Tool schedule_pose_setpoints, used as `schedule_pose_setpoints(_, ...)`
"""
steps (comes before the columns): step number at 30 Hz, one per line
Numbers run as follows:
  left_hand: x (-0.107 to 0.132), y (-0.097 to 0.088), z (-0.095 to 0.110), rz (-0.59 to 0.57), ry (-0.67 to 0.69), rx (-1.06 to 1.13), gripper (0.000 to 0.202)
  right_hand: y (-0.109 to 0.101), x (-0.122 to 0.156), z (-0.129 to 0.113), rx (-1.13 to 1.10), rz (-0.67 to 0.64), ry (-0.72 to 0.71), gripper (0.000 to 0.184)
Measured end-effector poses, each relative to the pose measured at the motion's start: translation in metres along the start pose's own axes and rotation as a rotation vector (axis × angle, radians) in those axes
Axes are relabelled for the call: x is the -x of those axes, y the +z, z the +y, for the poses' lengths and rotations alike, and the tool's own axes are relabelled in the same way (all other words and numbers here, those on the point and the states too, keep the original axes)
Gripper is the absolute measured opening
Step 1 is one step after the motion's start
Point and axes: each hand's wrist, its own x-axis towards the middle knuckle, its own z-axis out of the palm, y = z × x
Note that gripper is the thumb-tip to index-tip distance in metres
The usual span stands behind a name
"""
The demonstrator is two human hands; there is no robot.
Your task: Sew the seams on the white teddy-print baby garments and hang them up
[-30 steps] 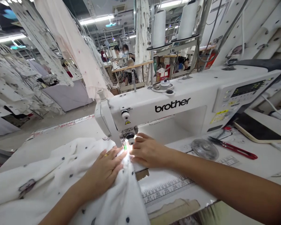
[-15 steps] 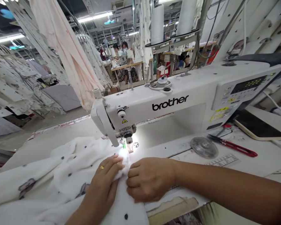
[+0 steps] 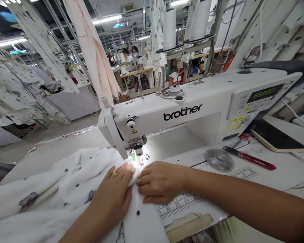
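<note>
White cloth with dark dots and small printed figures [image 3: 35, 189] lies in loose folds across the sewing table, running up to the presser foot [image 3: 138, 152] of a white Brother industrial sewing machine [image 3: 182, 113]. My left hand [image 3: 114, 192] presses flat on the cloth, a gold ring on one finger. My right hand [image 3: 160, 182] rests beside it with curled fingers on a small fold just in front of the foot. The cloth bunches between my hands. The needle point is hidden by glare from the machine's lamp.
Red-handled thread snips [image 3: 250, 161] and a transparent round disc [image 3: 219, 160] lie right of the machine, beyond them a dark phone [image 3: 277, 140]. A ruler scale [image 3: 179, 204] marks the table. White thread cones [image 3: 169, 30] stand above. Hanging garments [image 3: 91, 44] and a seated co-worker [image 3: 133, 55] are behind.
My right hand has moved back toward me from beside the foot, and my left hand has shifted slightly. The cloth now gathers in a small fold between them.
</note>
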Motion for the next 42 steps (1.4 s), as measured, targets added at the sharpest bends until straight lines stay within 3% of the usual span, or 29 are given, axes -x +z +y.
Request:
schedule_pose_setpoints(3, 0.021, 0.007, 0.014, 0.133, -0.023, -0.104, 0.063, 0.001, 0.0, -0.001, 0.013, -0.005, -0.008, 0.026)
schedule_pose_setpoints(7, 0.028, 0.022, 0.023, 0.249, -0.074, -0.111, 0.054, 0.005, 0.0, -0.005, 0.037, -0.008, -0.005, 0.027)
schedule_pose_setpoints(10, 0.008, 0.025, 0.011, 0.206, -0.202, 0.067, 0.038, 0.007, -0.002, -0.01, 0.031, 0.014, 0.027, 0.025)
schedule_pose_setpoints(14, -0.026, 0.018, -0.025, 0.115, -0.411, 0.326, 0.019, 0.008, -0.005, -0.015, -0.036, 0.028, 0.049, 0.02)
schedule_pose_setpoints(18, -0.04, 0.011, -0.044, 0.105, -0.421, 0.442, 0.016, 0.009, -0.003, -0.012, -0.139, 0.065, 0.028, 0.019)
schedule_pose_setpoints(21, -0.036, 0.008, -0.038, 0.076, -0.418, 0.537, 0.01, 0.012, -0.001, -0.007, -0.192, 0.138, 0.078, 0.02)
schedule_pose_setpoints(27, -0.027, 0.006, -0.032, 0.06, -0.466, 0.431, 0.018, 0.007, -0.005, -0.004, -0.161, 0.187, 0.616, 0.022)
schedule_pose_setpoints(30, -0.027, 0.006, -0.034, 0.122, -0.39, 0.413, 0.018, 0.002, -0.009, -0.006, -0.244, 0.135, 0.737, 0.025)
schedule_pose_setpoints(33, -0.029, 0.004, -0.029, 0.189, -0.357, 0.428, 0.02, 0.0, -0.012, -0.004, -0.335, 0.123, 0.781, 0.028)
schedule_pose_setpoints(36, -0.03, 0.003, -0.022, 0.174, -0.354, 0.503, 0.018, 0.002, -0.013, 0.002, -0.393, 0.107, 0.797, 0.033)
schedule_pose_setpoints(42, -0.03, 0.005, -0.019, 0.067, -0.612, 0.8, 0.038, 0.003, -0.005, 0.013, -0.337, 0.054, 0.642, 0.035)
